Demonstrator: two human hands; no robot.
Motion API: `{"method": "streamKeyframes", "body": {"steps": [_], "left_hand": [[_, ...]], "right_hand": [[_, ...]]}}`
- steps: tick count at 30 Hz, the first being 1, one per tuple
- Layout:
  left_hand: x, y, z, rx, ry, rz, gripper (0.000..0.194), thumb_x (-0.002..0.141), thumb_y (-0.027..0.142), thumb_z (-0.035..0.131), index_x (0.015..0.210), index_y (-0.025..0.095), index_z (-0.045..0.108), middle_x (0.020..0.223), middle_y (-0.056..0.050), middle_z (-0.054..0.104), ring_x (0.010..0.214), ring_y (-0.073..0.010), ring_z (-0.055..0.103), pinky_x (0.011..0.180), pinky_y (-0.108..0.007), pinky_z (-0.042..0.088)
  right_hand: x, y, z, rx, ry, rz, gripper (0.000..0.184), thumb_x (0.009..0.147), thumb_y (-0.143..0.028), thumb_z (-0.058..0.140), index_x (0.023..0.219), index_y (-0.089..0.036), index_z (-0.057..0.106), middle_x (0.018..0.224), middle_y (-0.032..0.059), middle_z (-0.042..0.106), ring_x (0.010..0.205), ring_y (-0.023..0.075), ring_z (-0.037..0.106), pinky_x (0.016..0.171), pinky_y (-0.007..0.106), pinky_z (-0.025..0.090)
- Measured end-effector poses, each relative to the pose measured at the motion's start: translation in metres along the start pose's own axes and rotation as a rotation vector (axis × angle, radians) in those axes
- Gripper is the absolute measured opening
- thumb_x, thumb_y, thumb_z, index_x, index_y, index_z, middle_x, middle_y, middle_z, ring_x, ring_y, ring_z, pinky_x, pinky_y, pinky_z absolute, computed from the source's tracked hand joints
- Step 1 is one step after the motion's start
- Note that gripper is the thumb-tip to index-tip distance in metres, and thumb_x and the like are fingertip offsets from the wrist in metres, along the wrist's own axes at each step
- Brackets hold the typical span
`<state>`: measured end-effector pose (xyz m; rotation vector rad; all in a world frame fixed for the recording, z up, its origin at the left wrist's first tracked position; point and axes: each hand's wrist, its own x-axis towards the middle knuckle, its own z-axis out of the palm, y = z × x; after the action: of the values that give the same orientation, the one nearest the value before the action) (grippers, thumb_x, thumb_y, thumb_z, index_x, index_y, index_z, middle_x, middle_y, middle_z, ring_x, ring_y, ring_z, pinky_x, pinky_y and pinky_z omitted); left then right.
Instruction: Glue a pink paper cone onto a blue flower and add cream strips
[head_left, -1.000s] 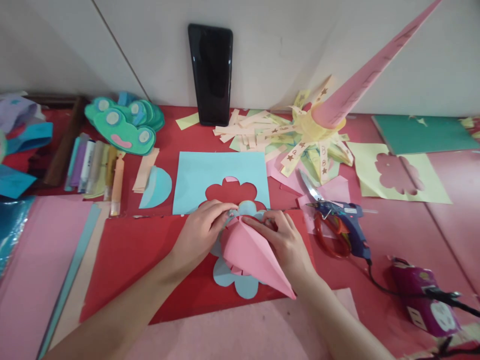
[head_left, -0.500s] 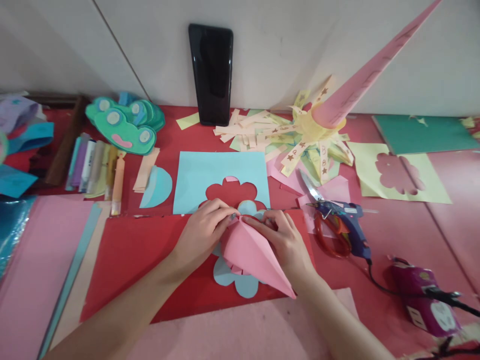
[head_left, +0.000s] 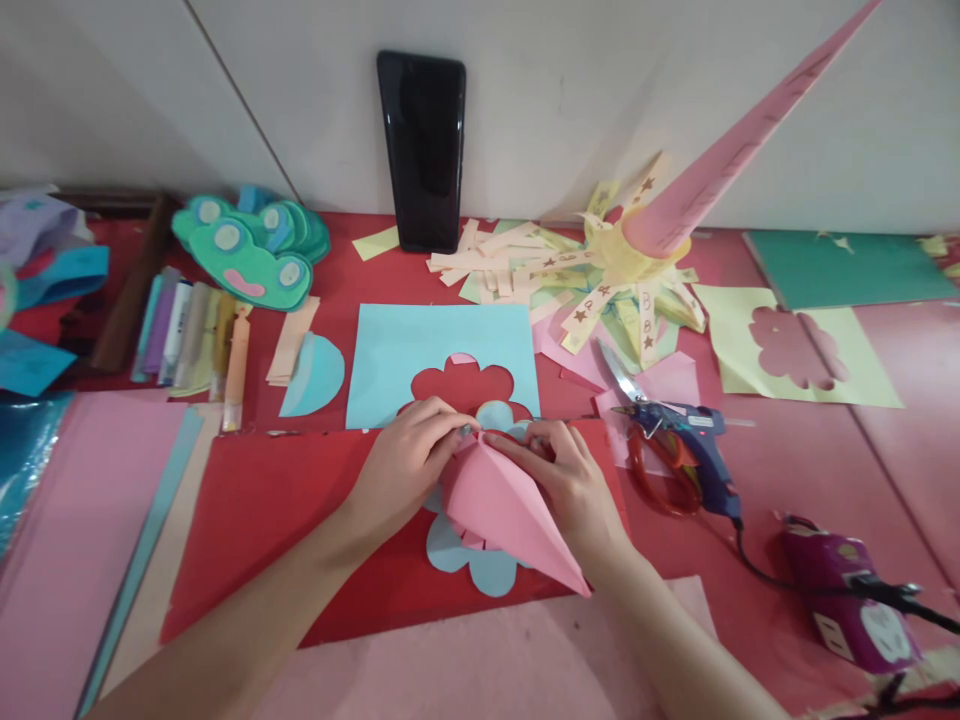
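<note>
A pink paper cone [head_left: 510,515] lies with its wide end on a light blue paper flower [head_left: 469,565], tip pointing toward me. My left hand [head_left: 405,465] pinches the cone's rim from the left with curled fingers. My right hand [head_left: 566,480] grips the rim from the right, fingers closed on the paper. Both rest on a red sheet [head_left: 270,520]. Behind them lies a light blue sheet [head_left: 397,350] with a flower-shaped hole.
Red-handled scissors [head_left: 652,450] and a blue glue gun [head_left: 701,450] lie to the right, its cable running to a purple box [head_left: 847,600]. A phone [head_left: 421,150] leans on the wall. Markers [head_left: 187,335], frog masks [head_left: 247,255], paper strips [head_left: 517,260], a tall pink cone [head_left: 720,160] and coloured sheets surround.
My left fingers have shifted slightly along the cone's rim. Otherwise nothing has visibly moved.
</note>
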<state>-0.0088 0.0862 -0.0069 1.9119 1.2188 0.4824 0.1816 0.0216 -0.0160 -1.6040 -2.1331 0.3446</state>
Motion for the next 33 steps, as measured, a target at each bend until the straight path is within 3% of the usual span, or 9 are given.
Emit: {"method": "streamKeyframes", "body": {"steps": [12,18,26,33], "left_hand": [[0.0,0.002,0.001,0.007,-0.017,-0.011,0.026,0.095,0.026,0.038,0.093,0.024,0.064,0.091,0.001,0.06,0.085,-0.0136,0.056,0.074,-0.026,0.043],[0.0,-0.003,0.0,-0.105,0.122,-0.036,0.021,0.092,0.022,0.04,0.091,0.023,0.061,0.088,0.001,0.062,0.08,-0.0132,0.058,0.069,-0.025,0.045],[-0.001,-0.004,0.003,-0.047,0.149,0.027,0.015,0.091,0.022,0.044,0.084,0.021,0.057,0.085,0.001,0.061,0.078,-0.0121,0.057,0.067,-0.024,0.045],[0.0,-0.011,0.003,-0.113,0.369,0.114,0.011,0.089,0.022,0.048,0.079,0.02,0.053,0.076,0.002,0.058,0.068,-0.0099,0.056,0.061,-0.021,0.046]], "right_hand": [[0.002,0.0,0.0,-0.018,0.016,-0.013,0.045,0.085,-0.007,0.048,0.122,-0.029,0.058,0.094,0.0058,0.052,0.079,0.0161,0.048,0.068,0.03,0.048],[0.001,0.0,-0.001,0.023,0.013,-0.016,0.045,0.084,-0.005,0.047,0.122,-0.026,0.057,0.096,0.0066,0.053,0.083,0.0178,0.051,0.07,0.031,0.049],[-0.002,0.007,0.006,0.006,0.015,-0.006,0.058,0.081,0.002,0.037,0.132,-0.026,0.047,0.1,0.008,0.055,0.088,0.0207,0.053,0.074,0.036,0.051],[-0.002,0.011,0.01,0.03,0.047,-0.011,0.061,0.078,0.002,0.038,0.131,-0.027,0.046,0.1,0.007,0.057,0.09,0.0206,0.055,0.075,0.035,0.052]]}}
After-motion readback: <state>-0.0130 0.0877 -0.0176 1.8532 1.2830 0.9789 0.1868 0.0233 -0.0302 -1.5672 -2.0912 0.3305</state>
